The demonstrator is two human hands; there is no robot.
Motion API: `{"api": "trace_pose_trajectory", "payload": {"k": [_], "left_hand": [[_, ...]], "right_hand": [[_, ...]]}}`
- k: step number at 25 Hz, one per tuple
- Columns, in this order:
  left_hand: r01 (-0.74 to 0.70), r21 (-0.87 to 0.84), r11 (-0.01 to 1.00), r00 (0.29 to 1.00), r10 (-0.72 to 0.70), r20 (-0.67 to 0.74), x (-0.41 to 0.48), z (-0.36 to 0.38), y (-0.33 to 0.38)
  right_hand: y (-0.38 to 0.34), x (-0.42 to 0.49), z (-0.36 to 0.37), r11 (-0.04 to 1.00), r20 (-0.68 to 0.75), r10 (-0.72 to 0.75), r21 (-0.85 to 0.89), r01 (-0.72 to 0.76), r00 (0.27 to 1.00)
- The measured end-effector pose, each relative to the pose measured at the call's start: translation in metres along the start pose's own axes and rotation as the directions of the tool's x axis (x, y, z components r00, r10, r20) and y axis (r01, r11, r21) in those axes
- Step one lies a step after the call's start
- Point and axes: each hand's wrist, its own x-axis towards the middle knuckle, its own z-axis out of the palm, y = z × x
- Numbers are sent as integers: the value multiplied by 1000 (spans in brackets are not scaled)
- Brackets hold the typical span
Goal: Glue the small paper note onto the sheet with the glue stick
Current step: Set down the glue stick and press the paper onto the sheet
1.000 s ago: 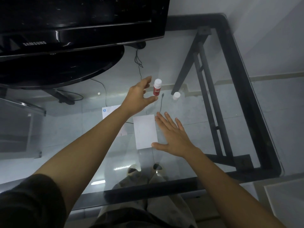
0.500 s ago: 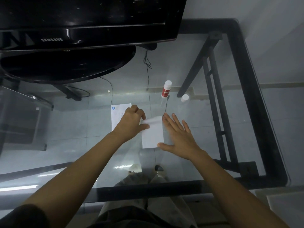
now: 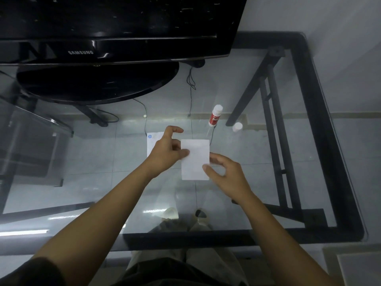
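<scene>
A small white paper note [image 3: 194, 159] is held just above the glass table between both hands. My left hand [image 3: 167, 153] pinches its left edge with thumb and fingers. My right hand [image 3: 224, 174] grips its lower right edge. Under my left hand lies a white sheet [image 3: 153, 141] with a blue logo at its top left corner, mostly hidden. The red and white glue stick [image 3: 215, 115] stands upright beyond the note, uncapped, and its white cap [image 3: 237, 126] rests to its right.
A black Samsung monitor [image 3: 103, 48] with a wide oval base fills the far left of the glass table [image 3: 268, 232]. Black frame bars run along the right and near edges. Cables trail behind the sheet. My legs and shoes show through the glass.
My left hand left the glue stick standing, came back and picked up the note's left edge. My right hand went from lying flat beside the note to gripping its right edge.
</scene>
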Motion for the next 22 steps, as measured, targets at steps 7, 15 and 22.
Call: {"api": "trace_pose_trajectory", "payload": {"k": [7, 15, 22], "left_hand": [[-164, 97, 982, 982, 172, -77, -5, -15, -10], [-335, 734, 592, 859, 511, -20, -27, -33, -68], [-389, 689, 612, 846, 533, 4, -22, 10, -48]], "right_hand": [[-25, 5, -3, 930, -227, 166, 360, -76, 959], [-38, 1, -26, 993, -494, -72, 48, 110, 867], [-32, -10, -15, 906, -477, -410, -307, 290, 777]]}}
